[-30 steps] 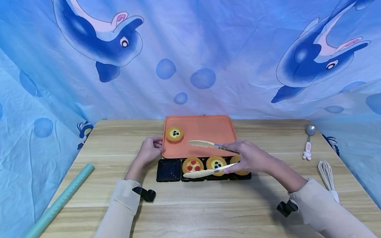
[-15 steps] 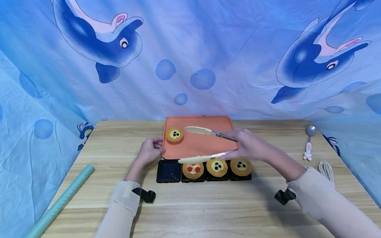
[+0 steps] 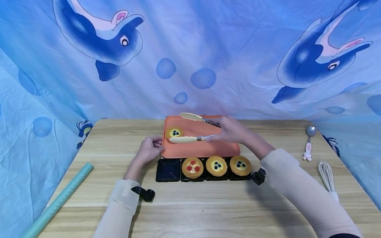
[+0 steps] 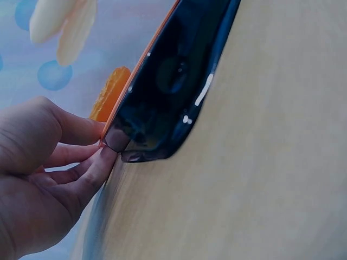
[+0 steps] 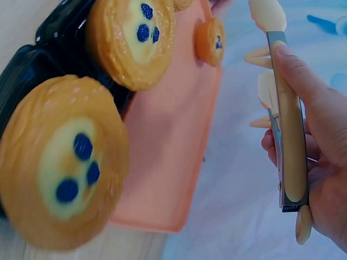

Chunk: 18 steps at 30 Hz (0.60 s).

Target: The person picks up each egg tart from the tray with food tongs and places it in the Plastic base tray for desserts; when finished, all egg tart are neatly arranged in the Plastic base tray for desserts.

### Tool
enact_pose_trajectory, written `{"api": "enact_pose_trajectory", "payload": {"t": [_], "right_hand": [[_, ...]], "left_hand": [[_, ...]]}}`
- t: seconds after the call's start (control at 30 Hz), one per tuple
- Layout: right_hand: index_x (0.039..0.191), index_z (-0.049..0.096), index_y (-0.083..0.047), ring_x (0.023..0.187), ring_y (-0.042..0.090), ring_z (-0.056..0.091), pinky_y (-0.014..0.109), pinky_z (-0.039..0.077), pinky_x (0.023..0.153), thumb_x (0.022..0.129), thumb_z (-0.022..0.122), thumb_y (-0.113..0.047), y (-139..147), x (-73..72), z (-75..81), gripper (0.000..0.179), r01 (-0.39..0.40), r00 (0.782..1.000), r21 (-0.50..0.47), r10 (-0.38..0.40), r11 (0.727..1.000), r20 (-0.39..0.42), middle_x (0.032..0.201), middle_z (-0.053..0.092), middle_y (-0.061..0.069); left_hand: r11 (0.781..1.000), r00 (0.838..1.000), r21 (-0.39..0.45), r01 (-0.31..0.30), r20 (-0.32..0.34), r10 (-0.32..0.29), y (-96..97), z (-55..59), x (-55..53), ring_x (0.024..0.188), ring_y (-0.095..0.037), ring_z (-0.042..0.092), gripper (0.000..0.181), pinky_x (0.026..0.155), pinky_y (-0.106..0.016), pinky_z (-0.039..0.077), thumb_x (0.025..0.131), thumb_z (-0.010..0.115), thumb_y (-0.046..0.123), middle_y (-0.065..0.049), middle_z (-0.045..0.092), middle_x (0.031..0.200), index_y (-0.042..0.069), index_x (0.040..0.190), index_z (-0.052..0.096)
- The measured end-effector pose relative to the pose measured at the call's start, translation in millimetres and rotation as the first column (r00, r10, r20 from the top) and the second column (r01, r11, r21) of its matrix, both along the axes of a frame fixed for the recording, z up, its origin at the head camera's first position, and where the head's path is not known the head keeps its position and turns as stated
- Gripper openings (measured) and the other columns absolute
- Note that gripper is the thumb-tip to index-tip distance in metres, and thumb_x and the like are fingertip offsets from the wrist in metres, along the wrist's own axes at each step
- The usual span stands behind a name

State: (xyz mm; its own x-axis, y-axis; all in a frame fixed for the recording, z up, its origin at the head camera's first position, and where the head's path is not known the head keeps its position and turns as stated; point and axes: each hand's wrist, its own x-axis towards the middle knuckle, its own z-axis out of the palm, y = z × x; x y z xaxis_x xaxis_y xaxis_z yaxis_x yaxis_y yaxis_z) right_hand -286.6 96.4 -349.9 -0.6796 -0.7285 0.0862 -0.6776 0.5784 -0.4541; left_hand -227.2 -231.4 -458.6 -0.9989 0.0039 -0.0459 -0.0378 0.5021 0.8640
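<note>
My left hand [image 3: 150,149] pinches the left edge of the orange tray [image 3: 208,147], thumb at the rim and fingers beneath in the left wrist view. My right hand [image 3: 228,130] grips a pair of tongs [image 5: 293,124] with cream-coloured tips, its arms spread apart. On the tray's left side sits a blueberry tart [image 3: 174,131]; the lower tong tip overlaps its near edge in the head view, and the upper tip is beyond it. In front of the tray, black boxes hold a strawberry tart [image 3: 192,168] and two blueberry tarts [image 3: 216,166]; the leftmost black box [image 3: 168,170] shows its bare bottom.
A rolled green mat or tube [image 3: 53,210] lies along the table's left side. A rabbit-handled scoop [image 3: 308,145] and a whisk [image 3: 326,176] lie at the right. A blue dolphin-print curtain [image 3: 199,43] stands behind the wooden table [image 3: 189,212].
My right hand has carried the tongs away from over the boxed tarts, back and left across the tray to the tart on it. My left hand stays at the tray's edge.
</note>
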Motion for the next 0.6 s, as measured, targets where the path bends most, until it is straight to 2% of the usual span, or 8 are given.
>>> {"api": "enact_pose_trajectory", "payload": {"t": [0.27,0.33,0.4,0.43,0.5,0.53,0.6], "right_hand": [[0.149,0.047,-0.011,0.042,0.012,0.019,0.029,0.026,0.048,0.082,0.080,-0.045,-24,-13.1,-19.4,0.082,0.002,0.998,0.005,-0.002,1.000,0.058,0.049,0.026,-0.005],[0.147,0.049,-0.010,0.042,0.011,0.021,0.028,0.030,0.049,0.082,0.080,-0.045,-27,-14.4,-24.0,0.080,0.018,0.997,0.016,-0.019,1.000,0.078,0.050,0.035,-0.003],[0.144,0.052,-0.008,0.042,0.011,0.022,0.029,0.034,0.051,0.082,0.080,-0.045,-29,-15.3,-27.3,0.078,0.027,0.997,0.027,-0.029,0.999,0.068,0.058,0.051,0.002],[0.143,0.053,-0.007,0.042,0.011,0.024,0.030,0.036,0.053,0.082,0.080,-0.044,-30,-15.6,-28.9,0.077,0.033,0.997,0.033,-0.035,0.999,0.068,0.068,0.060,0.006],[0.142,0.054,-0.005,0.046,0.014,0.028,0.033,0.042,0.057,0.081,0.080,-0.044,-32,-15.9,-31.5,0.076,0.046,0.996,0.044,-0.049,0.998,0.070,0.095,0.070,0.014],[0.141,0.055,-0.004,0.050,0.014,0.039,0.033,0.047,0.063,0.081,0.080,-0.045,-33,-16.0,-32.6,0.077,0.056,0.996,0.052,-0.059,0.997,0.062,0.109,0.070,0.015],[0.141,0.054,-0.003,0.068,0.018,0.058,0.038,0.053,0.073,0.081,0.080,-0.044,-35,-16.1,-34.6,0.077,0.071,0.995,0.057,-0.075,0.996,0.067,0.126,0.065,0.017]], "left_hand": [[1.000,1.000,-0.001,0.002,-0.004,-0.002,-1.6,0.5,-0.6,0.098,-0.027,0.061,0.047,0.082,-0.035,0.053,0.087,0.064,-0.001,-0.018,0.062,0.111,-0.009,0.133,0.055],[1.000,1.000,0.005,0.004,-0.008,-0.004,-1.3,0.2,-0.8,0.097,-0.027,0.061,0.047,0.082,-0.034,0.053,0.086,0.064,-0.001,-0.019,0.062,0.110,-0.009,0.132,0.056],[1.000,1.000,0.012,0.006,-0.008,-0.006,-0.9,-0.5,-1.3,0.097,-0.027,0.061,0.047,0.082,-0.033,0.053,0.086,0.064,-0.001,-0.019,0.062,0.110,-0.010,0.131,0.056],[1.000,1.000,0.014,0.005,-0.009,-0.005,-0.6,-0.5,-1.2,0.097,-0.027,0.061,0.047,0.082,-0.033,0.053,0.086,0.064,-0.002,-0.019,0.062,0.110,-0.011,0.131,0.056],[1.000,1.000,0.013,0.004,-0.010,-0.003,-0.4,-0.1,-0.8,0.097,-0.027,0.061,0.047,0.082,-0.033,0.053,0.086,0.064,-0.002,-0.019,0.062,0.110,-0.011,0.131,0.056],[1.000,1.000,0.011,0.000,-0.009,0.000,-0.3,0.1,-0.7,0.096,-0.027,0.061,0.047,0.082,-0.032,0.052,0.086,0.065,-0.002,-0.019,0.062,0.109,-0.011,0.131,0.056],[1.000,1.000,0.009,-0.002,-0.011,0.002,-0.7,1.6,-0.2,0.097,-0.027,0.061,0.047,0.082,-0.033,0.053,0.085,0.065,-0.002,-0.019,0.062,0.110,-0.011,0.131,0.056]]}}
